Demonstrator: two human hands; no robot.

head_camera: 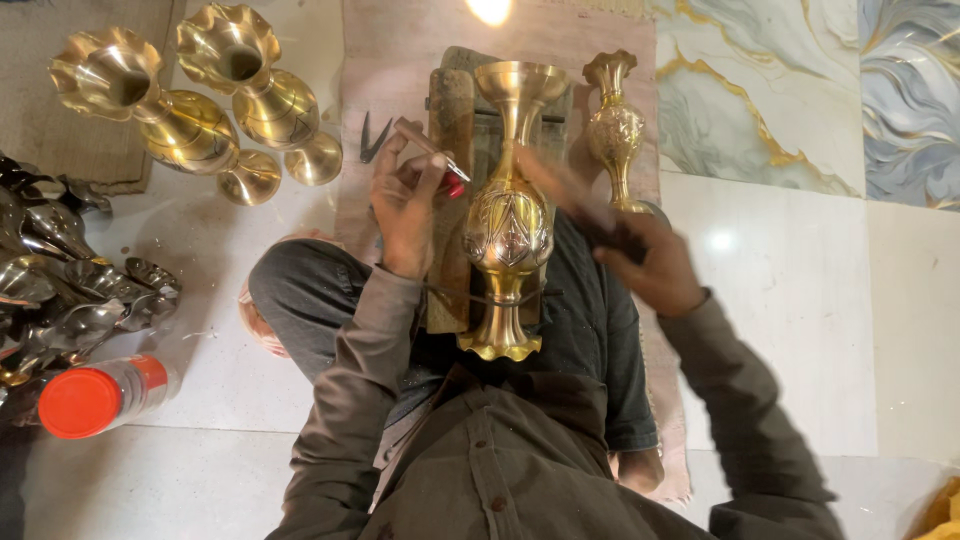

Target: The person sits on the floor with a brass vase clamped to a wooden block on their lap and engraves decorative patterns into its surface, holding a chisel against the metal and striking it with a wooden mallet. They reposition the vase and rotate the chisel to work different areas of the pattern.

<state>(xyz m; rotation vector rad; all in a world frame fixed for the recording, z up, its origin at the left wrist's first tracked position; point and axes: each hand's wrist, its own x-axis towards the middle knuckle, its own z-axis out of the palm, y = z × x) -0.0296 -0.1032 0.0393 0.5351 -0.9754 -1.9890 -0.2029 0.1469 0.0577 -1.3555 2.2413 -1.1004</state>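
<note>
Brass vase (508, 225) lies on a wooden block (452, 120) across the person's lap, its long axis running straight away from the body, flared mouth far and foot near. It sits between the two hands, just right of the left-hand fingers and just left of the right-hand ones. The left hand (405, 205) is closed in a pinch around a slim chisel (432, 148), whose tip rests against the vase's shoulder; this hand is the nearer to the engraved belly. The right hand (650, 265) is curled around a dark handle, probably a small hammer (570, 195), though blur hides its head. Beyond the right-hand fingers stands a slimmer engraved vase (614, 125). Well left of the left hand lie two plain vases (215, 110), and nearer the body a clear bottle with an orange cap (80, 402).
</note>
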